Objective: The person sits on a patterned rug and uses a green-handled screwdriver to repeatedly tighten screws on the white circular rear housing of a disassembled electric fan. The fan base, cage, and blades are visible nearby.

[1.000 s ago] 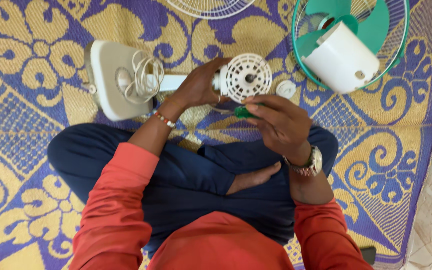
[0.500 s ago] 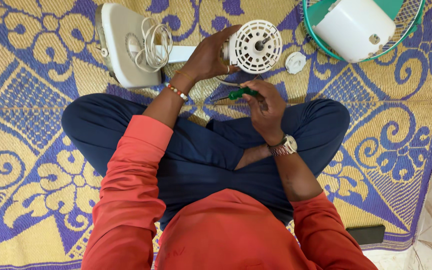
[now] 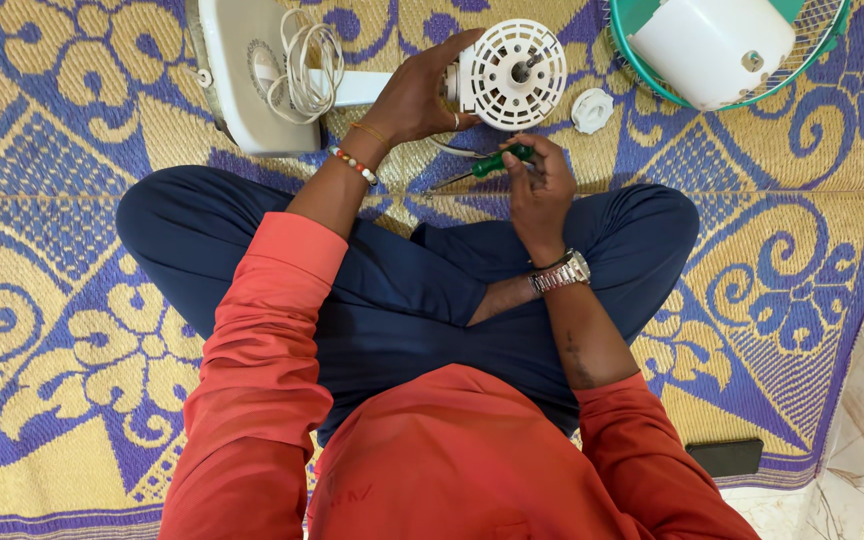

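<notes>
Near the woven purple-and-yellow mat's (image 3: 62, 300) top edge lies a white plastic fan base (image 3: 237, 85) wrapped with its white cord (image 3: 307, 60). The left hand (image 3: 414, 95) is closed around the round white slotted fan motor housing (image 3: 514, 75). Just below, the right hand (image 3: 540, 190) grips a green-handled screwdriver (image 3: 497, 162), its tip off the housing. Judging by this, screw work on the housing is in hand; the tip must first meet a screw head.
</notes>
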